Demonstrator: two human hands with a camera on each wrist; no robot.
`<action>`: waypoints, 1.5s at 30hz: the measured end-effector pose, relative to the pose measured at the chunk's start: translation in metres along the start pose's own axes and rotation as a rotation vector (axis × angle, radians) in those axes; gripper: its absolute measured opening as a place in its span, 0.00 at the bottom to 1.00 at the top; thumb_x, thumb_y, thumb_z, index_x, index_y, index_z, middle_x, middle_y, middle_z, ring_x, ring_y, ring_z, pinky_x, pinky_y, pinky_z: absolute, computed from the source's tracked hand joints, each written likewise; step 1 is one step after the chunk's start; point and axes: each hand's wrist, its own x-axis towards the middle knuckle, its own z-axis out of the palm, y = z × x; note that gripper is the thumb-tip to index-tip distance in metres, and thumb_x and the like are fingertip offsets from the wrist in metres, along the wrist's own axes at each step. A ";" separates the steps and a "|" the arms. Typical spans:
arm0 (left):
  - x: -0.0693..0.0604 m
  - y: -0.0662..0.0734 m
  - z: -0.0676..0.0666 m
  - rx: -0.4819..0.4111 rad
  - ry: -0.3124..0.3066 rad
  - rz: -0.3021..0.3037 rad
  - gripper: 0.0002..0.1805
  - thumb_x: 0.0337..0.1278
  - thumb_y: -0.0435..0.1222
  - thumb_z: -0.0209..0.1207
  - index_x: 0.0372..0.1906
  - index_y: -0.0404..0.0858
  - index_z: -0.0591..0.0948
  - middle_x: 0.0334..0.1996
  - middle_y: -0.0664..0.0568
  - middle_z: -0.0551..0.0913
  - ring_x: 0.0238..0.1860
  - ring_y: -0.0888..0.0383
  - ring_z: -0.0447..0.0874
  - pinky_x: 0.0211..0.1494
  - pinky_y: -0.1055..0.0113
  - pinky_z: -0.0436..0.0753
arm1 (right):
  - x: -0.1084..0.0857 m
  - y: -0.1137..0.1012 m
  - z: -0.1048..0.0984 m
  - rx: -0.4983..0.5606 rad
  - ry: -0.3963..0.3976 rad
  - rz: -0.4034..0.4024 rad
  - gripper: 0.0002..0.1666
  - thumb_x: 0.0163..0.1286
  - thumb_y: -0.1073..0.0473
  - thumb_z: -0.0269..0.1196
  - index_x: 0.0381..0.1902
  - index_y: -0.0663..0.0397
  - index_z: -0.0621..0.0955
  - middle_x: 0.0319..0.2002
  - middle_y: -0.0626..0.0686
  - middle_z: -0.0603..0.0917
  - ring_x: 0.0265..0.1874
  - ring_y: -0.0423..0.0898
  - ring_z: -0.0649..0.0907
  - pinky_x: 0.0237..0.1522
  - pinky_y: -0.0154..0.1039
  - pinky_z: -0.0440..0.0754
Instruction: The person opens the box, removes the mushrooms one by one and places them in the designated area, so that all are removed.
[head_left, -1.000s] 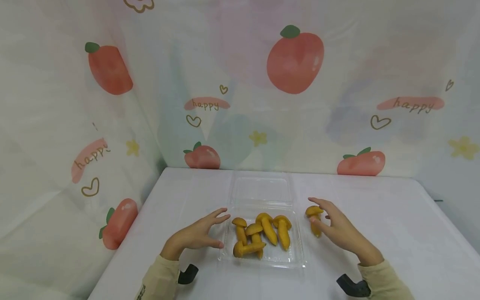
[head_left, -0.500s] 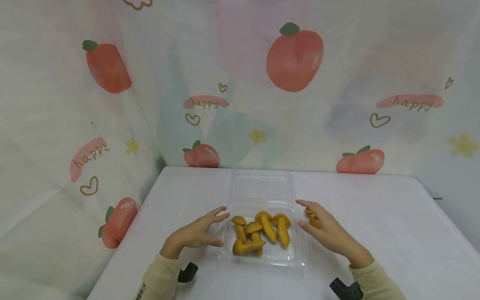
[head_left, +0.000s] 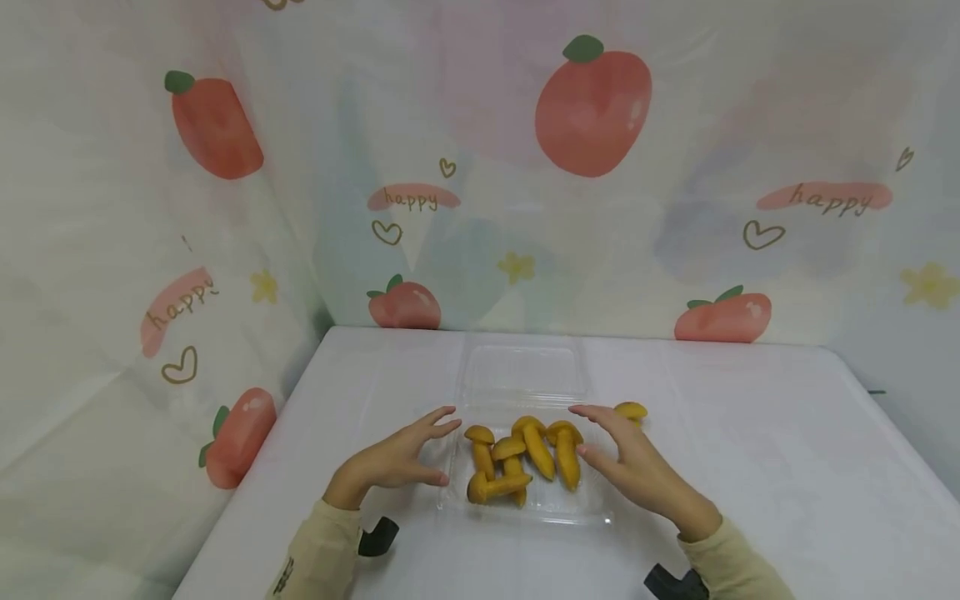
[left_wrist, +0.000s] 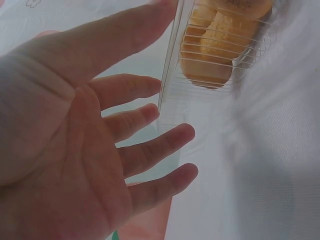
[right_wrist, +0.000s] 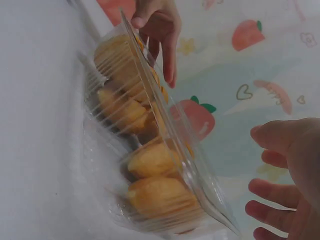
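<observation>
Several yellow-brown mushrooms lie in a clear plastic clamshell box [head_left: 558, 510]; one mushroom [head_left: 498, 487] lies crosswise at the front left. My left hand [head_left: 390, 461] is beside the box's left edge, fingers spread and holding nothing. The left wrist view shows its fingertips close to the box wall; whether they touch it I cannot tell. My right hand [head_left: 637, 471] hovers by the box's right edge, near the rightmost mushroom [head_left: 567, 460]. In the right wrist view this hand [right_wrist: 295, 190] is empty and apart from the box. Beyond it, another mushroom [head_left: 632, 410] lies outside the box, its stem mostly hidden.
The box's clear lid [head_left: 525, 369] lies folded back toward the rear wall. A white cloth covers the table [head_left: 720, 417]. A printed fabric wall [head_left: 592, 250] stands along the back and left. Black wrist mounts [head_left: 378, 537] hang below both forearms.
My right hand has moved left, away from the loose mushroom to the box's right edge. That mushroom stays on the table. My left hand has hardly moved.
</observation>
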 end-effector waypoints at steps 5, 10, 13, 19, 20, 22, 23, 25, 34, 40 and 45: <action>0.000 0.002 0.000 -0.004 -0.009 -0.001 0.47 0.58 0.38 0.71 0.78 0.34 0.61 0.82 0.40 0.48 0.81 0.37 0.51 0.77 0.35 0.59 | 0.000 -0.008 0.012 -0.023 0.016 -0.065 0.26 0.69 0.64 0.66 0.65 0.56 0.77 0.61 0.54 0.82 0.62 0.56 0.80 0.60 0.61 0.79; 0.000 0.003 0.000 0.006 -0.001 -0.003 0.46 0.58 0.38 0.71 0.78 0.33 0.61 0.82 0.41 0.49 0.81 0.38 0.51 0.78 0.36 0.59 | -0.002 -0.019 0.026 -0.023 0.001 -0.126 0.27 0.66 0.65 0.68 0.63 0.58 0.78 0.60 0.53 0.84 0.60 0.54 0.81 0.60 0.57 0.80; 0.000 0.004 0.000 -0.001 0.002 -0.014 0.47 0.57 0.38 0.71 0.78 0.33 0.61 0.82 0.41 0.49 0.81 0.38 0.51 0.78 0.36 0.59 | -0.003 -0.025 0.034 0.001 -0.053 -0.118 0.27 0.68 0.64 0.67 0.64 0.57 0.77 0.62 0.51 0.82 0.62 0.54 0.80 0.61 0.57 0.79; 0.001 0.004 0.000 0.004 0.003 -0.028 0.47 0.57 0.37 0.71 0.78 0.34 0.61 0.82 0.41 0.49 0.81 0.38 0.50 0.78 0.37 0.59 | -0.002 -0.030 0.047 0.039 -0.174 -0.117 0.25 0.73 0.63 0.62 0.67 0.55 0.75 0.65 0.54 0.80 0.63 0.55 0.80 0.61 0.56 0.81; 0.001 0.004 -0.001 0.005 0.004 -0.026 0.46 0.57 0.37 0.71 0.78 0.34 0.61 0.82 0.41 0.49 0.81 0.38 0.50 0.78 0.37 0.59 | -0.002 -0.030 0.049 0.035 -0.186 -0.127 0.24 0.74 0.63 0.61 0.67 0.54 0.76 0.64 0.54 0.80 0.62 0.55 0.80 0.60 0.55 0.81; 0.001 0.005 -0.001 0.003 0.005 -0.023 0.46 0.58 0.37 0.71 0.78 0.34 0.61 0.82 0.41 0.49 0.81 0.38 0.50 0.78 0.37 0.59 | -0.001 -0.030 0.051 0.023 -0.202 -0.146 0.23 0.75 0.63 0.60 0.66 0.53 0.77 0.64 0.53 0.81 0.61 0.53 0.82 0.59 0.52 0.83; 0.001 0.005 -0.001 -0.002 0.006 -0.021 0.46 0.58 0.37 0.71 0.78 0.33 0.61 0.82 0.41 0.49 0.81 0.38 0.50 0.78 0.37 0.58 | -0.001 -0.030 0.051 0.025 -0.211 -0.154 0.22 0.75 0.64 0.59 0.66 0.53 0.77 0.64 0.53 0.81 0.60 0.52 0.82 0.59 0.51 0.83; 0.001 0.005 -0.002 -0.012 0.004 -0.019 0.46 0.58 0.37 0.71 0.78 0.33 0.61 0.82 0.40 0.49 0.81 0.38 0.49 0.78 0.37 0.58 | -0.001 -0.030 0.052 0.023 -0.222 -0.163 0.22 0.75 0.65 0.59 0.65 0.53 0.78 0.63 0.52 0.82 0.60 0.51 0.82 0.59 0.50 0.83; -0.001 0.005 0.000 -0.022 0.000 -0.035 0.46 0.58 0.39 0.71 0.78 0.34 0.61 0.82 0.41 0.48 0.81 0.38 0.49 0.78 0.36 0.58 | 0.001 -0.035 0.055 0.063 -0.286 -0.129 0.22 0.74 0.65 0.60 0.65 0.55 0.79 0.62 0.53 0.84 0.59 0.52 0.83 0.60 0.50 0.83; -0.001 0.007 -0.001 -0.021 0.001 -0.033 0.46 0.59 0.38 0.70 0.78 0.34 0.60 0.82 0.41 0.48 0.81 0.37 0.49 0.78 0.35 0.57 | 0.003 -0.036 0.055 0.061 -0.340 -0.094 0.23 0.74 0.64 0.61 0.66 0.58 0.78 0.63 0.54 0.83 0.61 0.54 0.83 0.61 0.52 0.82; -0.002 0.008 -0.001 -0.027 -0.003 -0.034 0.46 0.59 0.39 0.70 0.78 0.34 0.60 0.82 0.40 0.48 0.81 0.37 0.49 0.77 0.34 0.57 | 0.002 -0.033 0.057 0.106 -0.342 -0.103 0.22 0.74 0.64 0.60 0.64 0.59 0.79 0.61 0.55 0.84 0.60 0.51 0.83 0.58 0.46 0.84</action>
